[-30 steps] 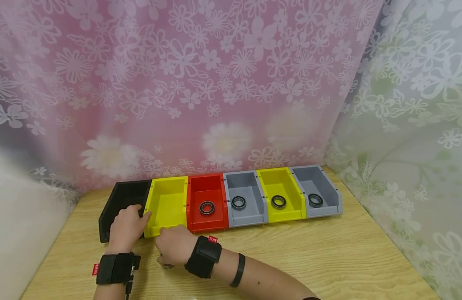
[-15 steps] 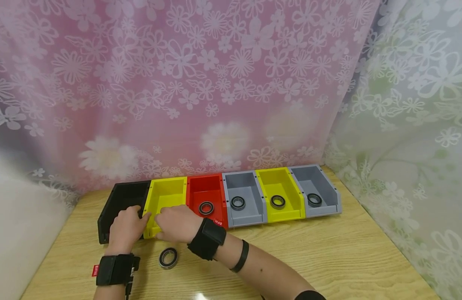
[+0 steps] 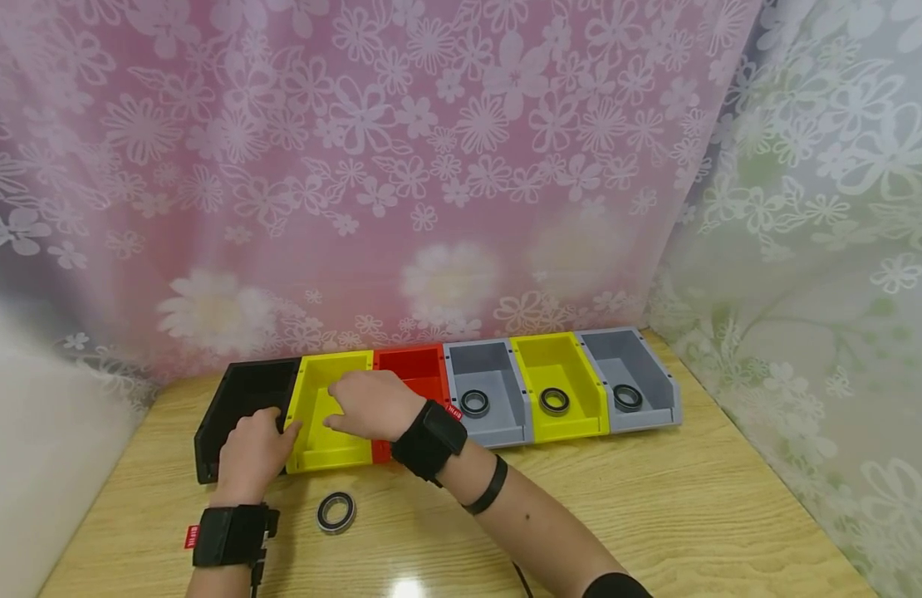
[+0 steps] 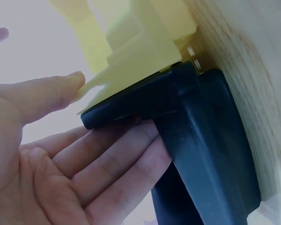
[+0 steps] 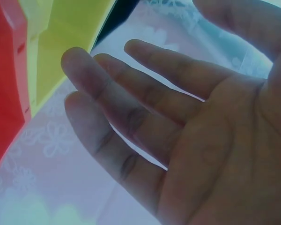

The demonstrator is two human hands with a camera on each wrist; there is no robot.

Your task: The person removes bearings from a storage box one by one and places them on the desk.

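My left hand (image 3: pixel 253 453) grips the adjoining side walls of the black bin (image 4: pixel 215 154) and the left yellow bin (image 4: pixel 145 47). In the left wrist view the thumb lies on the yellow side and the fingers inside the black one. My right hand (image 3: pixel 377 404) hovers over the left yellow bin and the red bin (image 3: pixel 424 363), hiding much of both. Its fingers (image 5: pixel 145 93) are spread and relaxed with nothing in them in the right wrist view. A ball bearing (image 3: pixel 335 512), a ring with a black seal, lies on the table before the yellow bin.
Farther right in the row stand a grey bin (image 3: pixel 487 363), another yellow bin (image 3: pixel 551 357) and a last grey bin (image 3: pixel 618 353), each with one bearing inside. The wooden table (image 3: pixel 618 507) extends in front. A floral curtain (image 3: pixel 431 166) hangs behind.
My right hand has let go of the bearing, leaving it on the table, and has risen forward and right over the bins. The left hand has stayed in place.
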